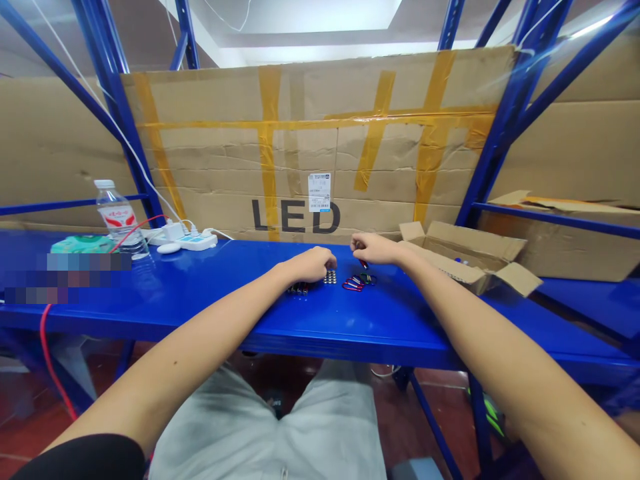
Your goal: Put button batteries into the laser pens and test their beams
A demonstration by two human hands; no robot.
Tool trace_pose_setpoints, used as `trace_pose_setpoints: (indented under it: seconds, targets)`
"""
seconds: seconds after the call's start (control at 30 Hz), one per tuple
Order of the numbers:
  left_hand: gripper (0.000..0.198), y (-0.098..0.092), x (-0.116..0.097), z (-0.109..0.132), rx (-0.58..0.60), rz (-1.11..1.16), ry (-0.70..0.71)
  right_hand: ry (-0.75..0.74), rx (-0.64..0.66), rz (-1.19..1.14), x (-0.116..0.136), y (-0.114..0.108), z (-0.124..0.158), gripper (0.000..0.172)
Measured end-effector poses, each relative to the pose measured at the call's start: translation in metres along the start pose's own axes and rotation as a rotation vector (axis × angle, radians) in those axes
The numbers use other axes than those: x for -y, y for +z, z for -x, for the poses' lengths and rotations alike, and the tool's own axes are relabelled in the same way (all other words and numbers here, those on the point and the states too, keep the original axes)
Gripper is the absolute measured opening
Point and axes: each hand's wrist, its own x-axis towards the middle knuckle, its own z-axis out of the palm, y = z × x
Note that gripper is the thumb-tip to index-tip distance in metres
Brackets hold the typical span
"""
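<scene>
Both my arms reach out over a blue metal shelf [210, 307]. My left hand [313, 263] is curled with its fingers closed, resting beside a small cluster of silver button-like pieces [330, 277] and above a row of small dark items [297, 289]. My right hand [373, 248] is closed in a pinch on a small red piece [364, 264], just above a little pile of red, green and blue carabiner clips [357, 282]. What the left fingers hold, if anything, is hidden.
An open cardboard box [467, 257] lies right of my right hand. A taped cardboard sheet marked LED [295, 217] backs the shelf. At the left stand a water bottle [117, 217], a white power strip [193, 240] and a green pack [83, 244]. Blue rack posts [500, 133] flank the bay.
</scene>
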Motion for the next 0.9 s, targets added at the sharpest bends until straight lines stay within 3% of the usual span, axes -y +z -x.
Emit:
trace_pose_setpoints:
  seconds: [0.2, 0.53, 0.67, 0.9]
  targets:
    - [0.042, 0.002, -0.007, 0.001, 0.03, -0.048, -0.008, 0.029, -0.028, 0.044, -0.001, 0.001, -0.002, 0.031]
    - [0.048, 0.001, 0.018, 0.0, 0.024, 0.002, -0.107, 0.094, -0.285, 0.08, -0.016, 0.005, -0.01, 0.03]
    - [0.042, -0.002, 0.027, 0.0, -0.025, 0.067, -0.088, 0.089, -0.273, 0.104, -0.014, 0.009, -0.01, 0.025]
    - [0.042, -0.004, 0.027, 0.002, 0.009, 0.104, -0.029, 0.075, -0.238, 0.108, -0.01, 0.01, -0.01, 0.022]
